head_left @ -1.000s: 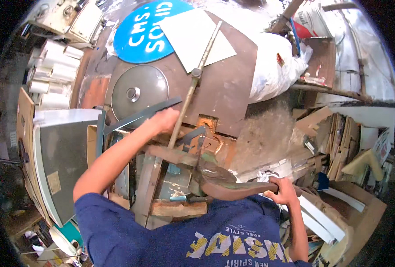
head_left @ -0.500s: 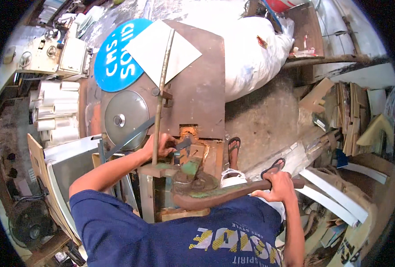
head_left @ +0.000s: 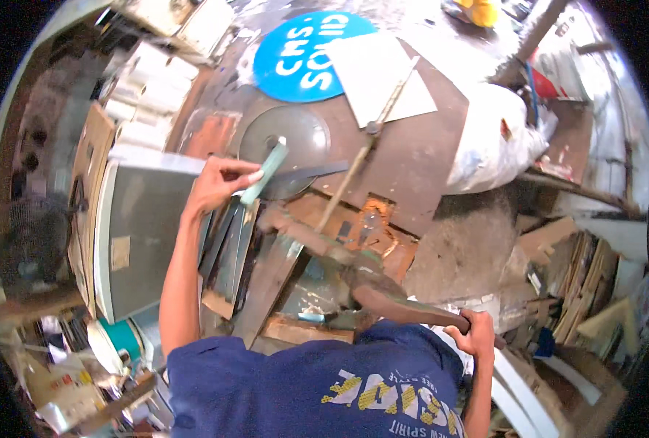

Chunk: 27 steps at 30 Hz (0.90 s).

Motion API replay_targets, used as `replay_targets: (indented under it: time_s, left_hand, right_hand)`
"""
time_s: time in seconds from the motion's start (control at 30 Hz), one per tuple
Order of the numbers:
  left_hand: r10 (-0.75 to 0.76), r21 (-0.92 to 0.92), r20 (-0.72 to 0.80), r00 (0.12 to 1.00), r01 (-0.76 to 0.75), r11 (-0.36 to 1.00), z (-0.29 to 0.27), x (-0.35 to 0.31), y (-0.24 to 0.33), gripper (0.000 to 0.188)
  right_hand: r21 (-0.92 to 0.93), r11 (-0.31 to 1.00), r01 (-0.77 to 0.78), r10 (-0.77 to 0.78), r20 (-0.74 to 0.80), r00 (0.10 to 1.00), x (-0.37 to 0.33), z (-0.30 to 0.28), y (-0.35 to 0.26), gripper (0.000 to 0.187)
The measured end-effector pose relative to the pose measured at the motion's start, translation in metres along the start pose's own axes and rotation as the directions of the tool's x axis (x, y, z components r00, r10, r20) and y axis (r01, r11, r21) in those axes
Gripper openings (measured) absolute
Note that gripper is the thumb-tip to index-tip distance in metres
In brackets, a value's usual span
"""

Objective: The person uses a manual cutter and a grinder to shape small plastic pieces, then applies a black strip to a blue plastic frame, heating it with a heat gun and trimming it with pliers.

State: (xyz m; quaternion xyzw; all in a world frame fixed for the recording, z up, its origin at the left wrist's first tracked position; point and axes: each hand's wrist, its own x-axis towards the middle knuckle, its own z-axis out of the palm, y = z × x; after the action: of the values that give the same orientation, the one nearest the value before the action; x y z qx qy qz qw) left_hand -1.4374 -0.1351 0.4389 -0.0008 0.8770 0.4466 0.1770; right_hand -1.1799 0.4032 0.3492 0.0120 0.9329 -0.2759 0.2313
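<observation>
My left hand (head_left: 218,182) pinches a short flat pale green strip (head_left: 266,171) between thumb and fingers, holding it tilted beside a bench. Just past it a long dark strip (head_left: 313,171) crosses the glass pot lid (head_left: 284,142). My right hand (head_left: 474,332) is wrapped round the end of a rusty lever handle (head_left: 412,310). That lever belongs to a worn, greenish cast-metal hand-lever machine (head_left: 350,266) in front of my body. A thin rod (head_left: 353,175) slants up from the machine over the brown bench top.
A round blue sign (head_left: 306,55) and a white square sheet (head_left: 383,80) lie on the brown bench top (head_left: 426,157). A large white sack (head_left: 492,139) bulges at the right. White rolls (head_left: 149,91) and a grey panel (head_left: 149,219) stand at the left; cardboard (head_left: 573,270) leans at the right.
My left hand has moved left, away from the machine, and now holds up the pale green strip. My right hand stays on the lever handle. The whole view has turned and shifted.
</observation>
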Motion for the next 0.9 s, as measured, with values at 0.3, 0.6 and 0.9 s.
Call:
replay_targets:
  time_s: [0.3, 0.6, 0.9]
  left_hand:
    - [-0.155, -0.13, -0.219, 0.963, 0.129, 0.983, 0.101, -0.167, -0.086, 0.027]
    - [0.034, -0.205, -0.175, 0.984, -0.07, 0.976, 0.114, -0.171, -0.122, 0.033]
    - [0.196, 0.025, -0.252, 0.948, -0.196, 0.98, 0.125, -0.147, -0.11, 0.031]
  right_hand:
    - [-0.003, 1.0, -0.014, 0.013, -0.047, 0.999, -0.011, 0.005, -0.004, 0.048]
    - [-0.309, 0.895, -0.321, 0.358, 0.072, 0.931, -0.072, -0.101, -0.088, 0.063]
    - [-0.688, 0.63, -0.36, 0.38, -0.132, 0.916, -0.062, -0.167, -0.304, 0.067]
